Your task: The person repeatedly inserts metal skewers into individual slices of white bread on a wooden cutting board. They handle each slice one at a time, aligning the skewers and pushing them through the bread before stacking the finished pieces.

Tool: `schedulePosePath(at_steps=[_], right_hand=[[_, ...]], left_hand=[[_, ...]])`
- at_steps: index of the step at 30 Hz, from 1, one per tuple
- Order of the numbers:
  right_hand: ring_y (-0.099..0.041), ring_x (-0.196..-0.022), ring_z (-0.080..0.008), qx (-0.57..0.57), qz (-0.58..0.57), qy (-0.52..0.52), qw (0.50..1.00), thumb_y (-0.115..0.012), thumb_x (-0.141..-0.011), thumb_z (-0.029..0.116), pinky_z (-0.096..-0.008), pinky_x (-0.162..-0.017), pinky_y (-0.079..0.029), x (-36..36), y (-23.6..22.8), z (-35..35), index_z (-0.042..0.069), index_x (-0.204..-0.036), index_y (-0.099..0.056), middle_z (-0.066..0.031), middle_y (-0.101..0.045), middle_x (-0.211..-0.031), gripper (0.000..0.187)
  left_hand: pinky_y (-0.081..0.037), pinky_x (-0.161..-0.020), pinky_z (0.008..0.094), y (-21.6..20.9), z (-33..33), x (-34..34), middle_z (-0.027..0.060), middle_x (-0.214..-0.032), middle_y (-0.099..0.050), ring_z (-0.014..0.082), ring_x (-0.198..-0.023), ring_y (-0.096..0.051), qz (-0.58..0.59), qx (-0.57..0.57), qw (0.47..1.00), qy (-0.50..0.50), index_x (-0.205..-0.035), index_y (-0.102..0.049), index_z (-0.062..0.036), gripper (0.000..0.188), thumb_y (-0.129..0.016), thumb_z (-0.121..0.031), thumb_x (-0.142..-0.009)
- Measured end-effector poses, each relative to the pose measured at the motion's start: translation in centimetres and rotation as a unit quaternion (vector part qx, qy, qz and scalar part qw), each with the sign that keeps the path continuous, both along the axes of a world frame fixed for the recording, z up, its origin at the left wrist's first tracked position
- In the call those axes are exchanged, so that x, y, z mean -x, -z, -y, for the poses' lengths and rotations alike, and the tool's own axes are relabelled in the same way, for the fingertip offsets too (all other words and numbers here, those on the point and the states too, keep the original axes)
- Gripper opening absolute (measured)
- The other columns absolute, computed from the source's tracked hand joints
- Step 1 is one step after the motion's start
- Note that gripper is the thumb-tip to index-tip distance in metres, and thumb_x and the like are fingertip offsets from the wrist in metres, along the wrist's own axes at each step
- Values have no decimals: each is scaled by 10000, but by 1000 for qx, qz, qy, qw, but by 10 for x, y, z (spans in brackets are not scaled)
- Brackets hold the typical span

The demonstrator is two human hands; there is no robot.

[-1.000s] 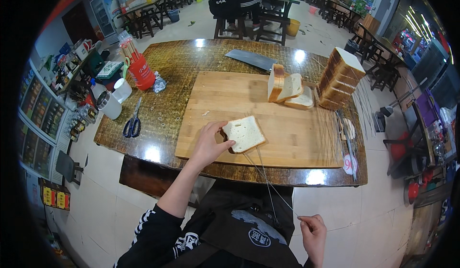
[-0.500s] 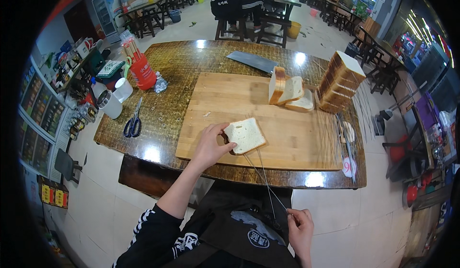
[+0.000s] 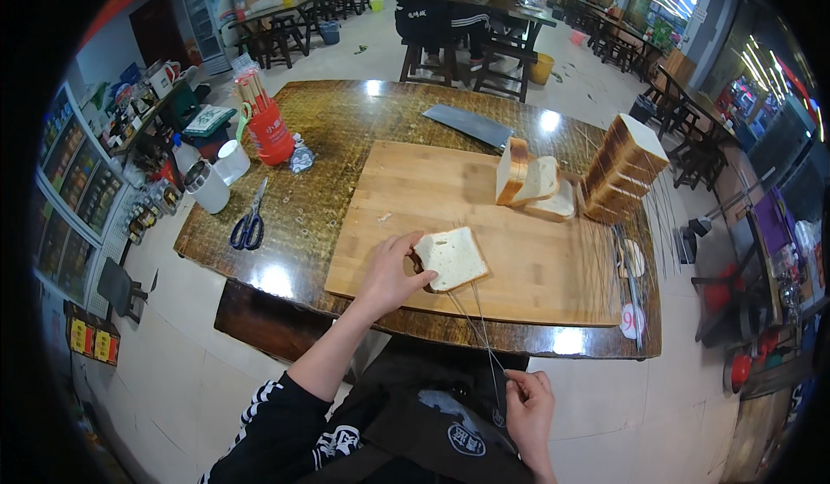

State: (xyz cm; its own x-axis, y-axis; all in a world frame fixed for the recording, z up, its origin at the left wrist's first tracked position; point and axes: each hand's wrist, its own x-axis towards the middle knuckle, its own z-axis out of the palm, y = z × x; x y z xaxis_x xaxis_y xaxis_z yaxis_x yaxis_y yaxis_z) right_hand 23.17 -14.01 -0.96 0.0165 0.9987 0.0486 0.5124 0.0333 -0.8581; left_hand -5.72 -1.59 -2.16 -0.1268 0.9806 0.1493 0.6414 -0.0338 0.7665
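This was a small restaurant or eatery, seen in its dining room. Dark wooden tables (image 3: 513, 14) with low stools (image 3: 428, 67) stood in rows across a pale tiled floor (image 3: 177, 346), and a person in black (image 3: 424, 0) sat at one of them. A red container (image 3: 273, 141) of chopsticks (image 3: 250, 91) stood on the nearest table (image 3: 320, 108). Along the left were a tall glass-door fridge (image 3: 201, 25) and a glass-fronted cabinet (image 3: 69, 192), apparently stocked with drinks, though the fisheye rim blurred its contents. Bins, including a yellow bucket (image 3: 541, 70), stood beside the tables.
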Motion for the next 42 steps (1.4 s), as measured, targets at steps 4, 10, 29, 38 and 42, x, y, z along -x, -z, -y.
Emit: schedulePosePath(at_steps=[4,10,29,38,42], right_hand=[[-551,-669,-210,-3,5,-3,1000,-651,-853,-26,-305,-621,-453,5,-4,-4,-7,-968,-705,-103,-524,-761,128],[-552,-667,-219,-4,19,-11,1000,-652,-852,-21,-318,-617,-455,5,-3,-5,-5,-968,-704,-107,-526,-751,128],[-616,-704,-248,60,16,-92,994,-637,-901,52,-339,-644,-488,15,1,-21,17,-1144,-625,-133,-609,-812,246],[-651,-709,-310,55,-24,-51,997,-580,-962,132,-358,-666,-504,3,-10,-29,38,-1176,-595,-185,-656,-801,234],[-672,-804,-269,4,-21,-58,998,-573,-968,130,-333,-747,-515,-23,-42,-40,36,-1216,-593,-194,-679,-911,267]], left_hand=[[-383,-1057,421,3,-1,0,149,-1234,-554,332,-1202,-481,-7,-3,1000,1,-1365,-495,-51,692,-801,-243,-775],[-388,-1049,424,-2,1,-2,161,-1247,-547,321,-1179,-492,-22,-3,1000,-11,-1440,-388,-19,829,-815,-222,-759],[-445,-1009,382,3,1,-1,157,-1255,-568,263,-1129,-551,5,-13,1000,-24,-1471,-341,9,855,-810,-179,-781],[-461,-967,331,33,-2,12,130,-1226,-577,204,-1088,-568,226,-100,967,-64,-1369,-458,-5,524,-673,-90,-898],[-462,-938,315,34,-3,14,128,-1230,-569,179,-1059,-559,243,-90,964,-53,-1368,-461,-8,467,-616,-62,-930]])
